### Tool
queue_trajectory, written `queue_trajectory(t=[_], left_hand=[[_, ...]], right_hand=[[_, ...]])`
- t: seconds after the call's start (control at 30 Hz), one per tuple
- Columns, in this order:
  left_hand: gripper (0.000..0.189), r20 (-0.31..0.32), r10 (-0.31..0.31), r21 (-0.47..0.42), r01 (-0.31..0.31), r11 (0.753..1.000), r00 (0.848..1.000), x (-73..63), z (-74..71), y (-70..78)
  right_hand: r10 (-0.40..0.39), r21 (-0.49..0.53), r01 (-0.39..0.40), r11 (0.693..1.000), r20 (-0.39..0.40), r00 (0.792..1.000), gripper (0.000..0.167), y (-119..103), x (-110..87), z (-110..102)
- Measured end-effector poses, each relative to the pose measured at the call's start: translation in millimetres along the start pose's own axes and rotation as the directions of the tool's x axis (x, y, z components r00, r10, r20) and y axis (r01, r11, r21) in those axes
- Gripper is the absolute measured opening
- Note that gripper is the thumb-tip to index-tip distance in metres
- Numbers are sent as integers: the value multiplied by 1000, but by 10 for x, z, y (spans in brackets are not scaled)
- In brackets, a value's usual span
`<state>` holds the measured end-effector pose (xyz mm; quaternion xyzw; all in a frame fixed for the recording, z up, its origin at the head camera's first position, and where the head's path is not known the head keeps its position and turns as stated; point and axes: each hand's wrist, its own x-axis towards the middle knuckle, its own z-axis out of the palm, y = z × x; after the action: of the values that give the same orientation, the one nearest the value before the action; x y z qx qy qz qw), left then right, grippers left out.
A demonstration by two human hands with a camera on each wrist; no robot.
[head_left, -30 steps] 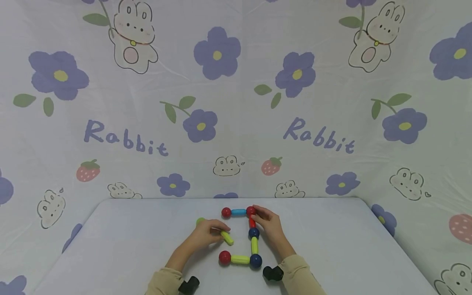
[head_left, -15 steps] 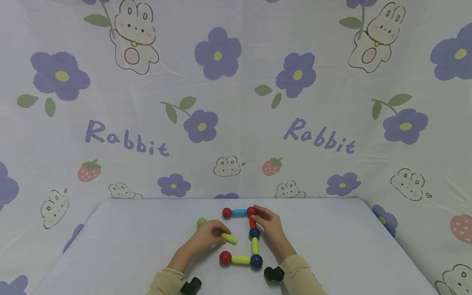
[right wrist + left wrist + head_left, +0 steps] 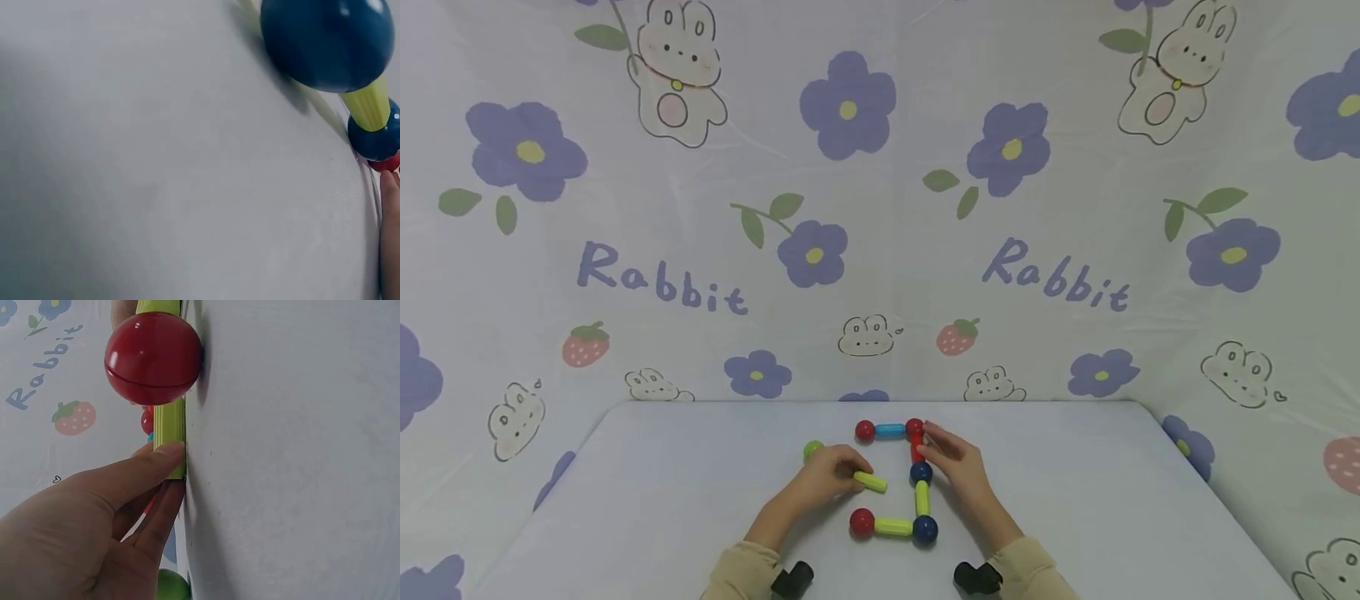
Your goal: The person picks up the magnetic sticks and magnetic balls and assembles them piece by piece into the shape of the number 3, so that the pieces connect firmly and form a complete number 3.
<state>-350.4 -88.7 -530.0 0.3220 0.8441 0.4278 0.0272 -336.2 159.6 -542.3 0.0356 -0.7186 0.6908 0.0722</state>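
My left hand (image 3: 826, 479) pinches a yellow-green magnetic building rod (image 3: 871, 482) by one end between thumb and fingers, as the left wrist view also shows. The rod points right, inside a bracket-shaped chain. That chain runs from a red ball (image 3: 865, 431) along a blue rod (image 3: 891, 431) to a second red ball (image 3: 913, 427). From there a red rod (image 3: 917, 450), a dark blue ball (image 3: 921, 473) and a yellow-green rod (image 3: 922, 500) lead down to another dark blue ball (image 3: 925, 530). My right hand (image 3: 961, 467) has its extended fingertips at the upper-right red ball and red rod.
At the chain's near end, a yellow-green rod (image 3: 893, 527) joins a red ball (image 3: 862, 523). A green ball (image 3: 812, 451) sits behind my left hand, partly hidden. All lie on a white table (image 3: 647, 492) before a printed rabbit-and-flower cloth (image 3: 895, 200).
The rod in my left hand has swung from slanting toward me to pointing right. My right wrist has drawn slightly back and right, its fingertips still by the red ball.
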Motion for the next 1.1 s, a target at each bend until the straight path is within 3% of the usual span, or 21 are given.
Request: queue_trajectory(t=[0.23,0.37,0.73,1.1], left_hand=[[27,11,-19,-1,19,1000,1000,6,8,23],[26,7,-30,4,30,1000,1000,18,14,46],[27,-11,-47,38,48,998,999,59,65,112],[23,-34,-60,16,60,998,998,117,137,138]], right_hand=[[24,-52,-22,998,46,999,43,10,-153,-85],[0,-54,4,999,78,997,41,16,-200,-114],[-5,-79,10,997,59,998,32,14,-215,-89],[-34,-104,38,994,43,998,30,14,-218,-71]])
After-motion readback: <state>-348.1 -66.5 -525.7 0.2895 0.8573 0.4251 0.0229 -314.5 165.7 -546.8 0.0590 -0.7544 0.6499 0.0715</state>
